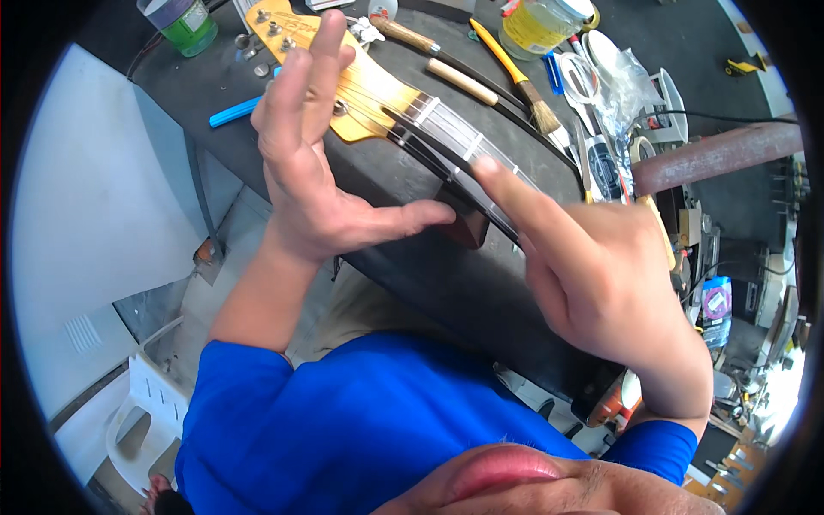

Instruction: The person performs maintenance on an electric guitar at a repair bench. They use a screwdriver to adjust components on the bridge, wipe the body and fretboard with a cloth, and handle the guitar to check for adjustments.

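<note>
A guitar neck (459, 133) with a pale wood headstock (365, 77) lies slanting across the dark bench. Silvery frets cross its fretboard, and tuning posts stand on the headstock. Beside the headstock my left hand (313, 172) is raised and open, fingers stretched up and thumb pointing right, holding nothing. My right hand (592, 266) is over the neck, index finger laid forward and other fingers curled. It grips a long thin dark bar (438, 146), file-like, running along the fretboard; its far end is under the hand. A brown block (463, 227) shows beneath the neck.
Wooden-handled tools (463, 81) and a yellow-handled brush (519, 77) lie beyond the neck. A jar with a yellow label (541, 30) and a green-filled cup (184, 26) stand at the back. Right of them are a crumpled plastic bag (627, 90) and a rusty pipe (721, 159).
</note>
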`<state>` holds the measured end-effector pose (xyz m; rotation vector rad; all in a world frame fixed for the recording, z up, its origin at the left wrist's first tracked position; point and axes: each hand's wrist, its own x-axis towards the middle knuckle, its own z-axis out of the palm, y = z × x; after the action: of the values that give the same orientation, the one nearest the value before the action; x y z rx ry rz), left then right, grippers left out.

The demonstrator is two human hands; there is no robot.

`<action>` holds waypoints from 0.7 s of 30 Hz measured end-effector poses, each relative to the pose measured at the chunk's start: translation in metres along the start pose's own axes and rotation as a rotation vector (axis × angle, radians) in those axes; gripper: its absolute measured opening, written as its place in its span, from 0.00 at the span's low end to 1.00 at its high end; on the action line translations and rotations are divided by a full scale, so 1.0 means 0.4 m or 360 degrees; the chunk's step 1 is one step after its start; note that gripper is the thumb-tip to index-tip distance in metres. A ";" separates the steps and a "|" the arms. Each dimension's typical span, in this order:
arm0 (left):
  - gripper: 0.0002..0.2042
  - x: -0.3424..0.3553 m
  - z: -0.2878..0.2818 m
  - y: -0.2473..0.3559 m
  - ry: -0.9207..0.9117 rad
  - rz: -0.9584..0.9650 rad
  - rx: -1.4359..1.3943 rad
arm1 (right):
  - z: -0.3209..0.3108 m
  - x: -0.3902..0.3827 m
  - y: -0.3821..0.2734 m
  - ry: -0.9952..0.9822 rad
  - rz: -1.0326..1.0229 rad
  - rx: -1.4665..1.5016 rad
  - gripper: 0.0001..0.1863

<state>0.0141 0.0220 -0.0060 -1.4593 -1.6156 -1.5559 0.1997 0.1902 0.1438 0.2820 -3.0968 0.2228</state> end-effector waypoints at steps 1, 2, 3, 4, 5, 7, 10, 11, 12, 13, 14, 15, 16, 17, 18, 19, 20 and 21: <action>0.73 0.001 -0.002 -0.003 0.0011 0.0015 0.0024 | -0.004 0.012 0.000 -0.0037 0.0011 -0.0013 0.37; 0.73 0.000 -0.002 -0.002 0.0010 0.0021 0.0030 | 0.013 0.043 0.004 0.0017 -0.0030 0.0016 0.37; 0.73 0.000 -0.005 -0.008 0.0016 0.0031 0.0039 | 0.017 0.050 0.002 0.0032 -0.0050 0.0030 0.37; 0.73 -0.001 -0.007 -0.011 0.0023 0.0027 0.0038 | 0.019 0.052 0.000 0.0053 -0.0062 0.0043 0.37; 0.73 -0.001 -0.009 -0.011 0.0026 0.0020 0.0030 | 0.021 0.047 -0.004 0.0079 -0.0061 0.0061 0.37; 0.73 0.001 -0.014 0.005 0.0033 -0.0019 0.0082 | 0.010 0.006 0.004 0.0030 -0.0003 0.0128 0.36; 0.73 0.006 -0.006 0.007 0.0049 -0.0047 0.0114 | 0.021 -0.005 0.015 0.0085 0.0026 0.0227 0.36; 0.73 0.007 -0.005 0.005 0.0064 -0.0049 0.0128 | 0.023 -0.006 0.011 0.0102 0.0034 0.0250 0.36; 0.73 0.007 -0.007 0.002 0.0059 -0.0041 0.0119 | 0.026 -0.002 0.009 0.0124 0.0036 0.0268 0.36; 0.73 0.006 -0.008 -0.001 0.0070 -0.0039 0.0100 | 0.028 -0.004 0.002 0.0123 0.0031 0.0242 0.35; 0.73 0.006 -0.008 -0.002 0.0080 -0.0036 0.0083 | 0.025 -0.006 0.000 0.0125 0.0028 0.0229 0.35; 0.73 0.007 -0.008 0.000 0.0079 -0.0034 0.0087 | 0.023 -0.009 0.000 0.0126 0.0021 0.0218 0.35; 0.72 0.008 -0.009 0.003 0.0059 -0.0036 0.0114 | 0.014 -0.011 0.002 0.0097 0.0023 0.0201 0.34; 0.72 0.008 -0.010 0.006 0.0040 -0.0039 0.0142 | 0.014 -0.008 0.006 0.0084 0.0024 0.0194 0.34; 0.72 0.008 -0.008 0.005 0.0038 -0.0035 0.0140 | 0.013 -0.006 0.007 0.0071 0.0026 0.0184 0.34; 0.72 0.006 -0.005 0.000 0.0052 -0.0045 0.0095 | 0.019 0.011 0.015 0.0094 0.0006 0.0222 0.35; 0.71 0.006 -0.002 -0.002 0.0067 -0.0054 0.0049 | 0.021 0.010 0.016 0.0106 -0.0003 0.0238 0.35; 0.71 0.005 -0.006 0.002 0.0067 -0.0056 0.0058 | 0.025 0.012 0.019 0.0117 -0.0021 0.0263 0.35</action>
<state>0.0132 0.0206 -0.0033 -1.3772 -1.6452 -1.5575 0.1934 0.1951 0.1332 0.2910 -3.0074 0.4783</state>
